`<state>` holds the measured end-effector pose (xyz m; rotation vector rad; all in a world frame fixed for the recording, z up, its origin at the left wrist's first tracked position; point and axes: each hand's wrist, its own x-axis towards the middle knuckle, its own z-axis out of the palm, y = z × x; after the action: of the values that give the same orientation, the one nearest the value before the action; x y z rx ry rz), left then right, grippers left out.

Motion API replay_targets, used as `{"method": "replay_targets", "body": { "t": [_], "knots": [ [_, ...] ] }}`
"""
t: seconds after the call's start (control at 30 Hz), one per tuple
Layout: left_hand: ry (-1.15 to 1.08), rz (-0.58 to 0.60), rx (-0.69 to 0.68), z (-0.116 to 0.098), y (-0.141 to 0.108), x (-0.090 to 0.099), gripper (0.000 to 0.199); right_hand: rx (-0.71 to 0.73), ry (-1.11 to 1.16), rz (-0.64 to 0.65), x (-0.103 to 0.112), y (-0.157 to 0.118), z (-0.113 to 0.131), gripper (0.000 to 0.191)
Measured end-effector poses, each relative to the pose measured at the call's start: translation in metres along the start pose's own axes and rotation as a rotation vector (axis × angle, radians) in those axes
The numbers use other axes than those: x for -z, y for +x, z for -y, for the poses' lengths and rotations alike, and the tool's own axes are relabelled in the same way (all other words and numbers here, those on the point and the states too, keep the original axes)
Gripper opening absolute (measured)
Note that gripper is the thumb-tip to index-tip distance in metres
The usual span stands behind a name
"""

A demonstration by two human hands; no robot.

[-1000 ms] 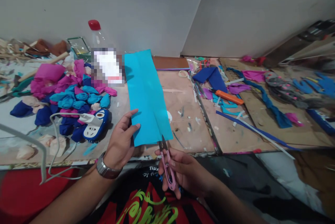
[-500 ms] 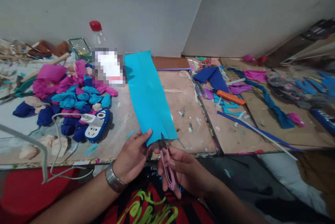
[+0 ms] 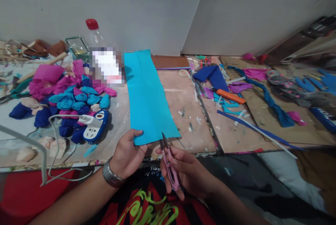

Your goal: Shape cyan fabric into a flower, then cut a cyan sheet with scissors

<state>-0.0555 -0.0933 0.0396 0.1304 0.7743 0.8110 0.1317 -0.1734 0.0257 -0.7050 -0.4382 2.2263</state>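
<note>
A long sheet of bright blue crepe paper (image 3: 147, 95) stretches from the back of the table to its near edge. My left hand (image 3: 132, 156) grips the sheet's near left corner, thumb on top and fingers beneath. Pink thread snips (image 3: 170, 172) lie in my right hand (image 3: 187, 170), with the thumb and fingers closed about the handles. Their blades are parted at the paper's near edge, one tip showing above the sheet. Whether the other blade lies under the paper is hard to see.
Rolled crepe-paper flowers (image 3: 70, 99) are heaped at left beside a blue-and-white power socket (image 3: 94, 127) with a white cable. Behind them stands a red-capped bottle (image 3: 92, 24). An orange utility knife (image 3: 231, 96) and paper scraps lie at right.
My left hand has shifted left along the near edge, its thumb now nearer the corner. The blades and my right hand have moved slightly right, and the paper lies flatter.
</note>
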Motion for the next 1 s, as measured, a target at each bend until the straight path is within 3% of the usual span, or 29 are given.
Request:
{"method": "replay_targets", "body": {
  "t": [0.5, 0.77, 1.0],
  "knots": [
    [0.012, -0.022, 0.053, -0.003, -0.004, -0.008, 0.020, 0.074, 0.017, 0.019, -0.002, 0.004, -0.001, 0.034],
    [0.019, -0.082, 0.023, -0.001, -0.006, -0.011, 0.009, 0.093, -0.007, 0.004, -0.002, 0.005, -0.003, 0.036],
    [0.049, -0.049, 0.022, -0.002, -0.007, -0.010, 0.010, 0.088, -0.029, 0.004, -0.003, 0.005, 0.000, 0.035]
  ]
}}
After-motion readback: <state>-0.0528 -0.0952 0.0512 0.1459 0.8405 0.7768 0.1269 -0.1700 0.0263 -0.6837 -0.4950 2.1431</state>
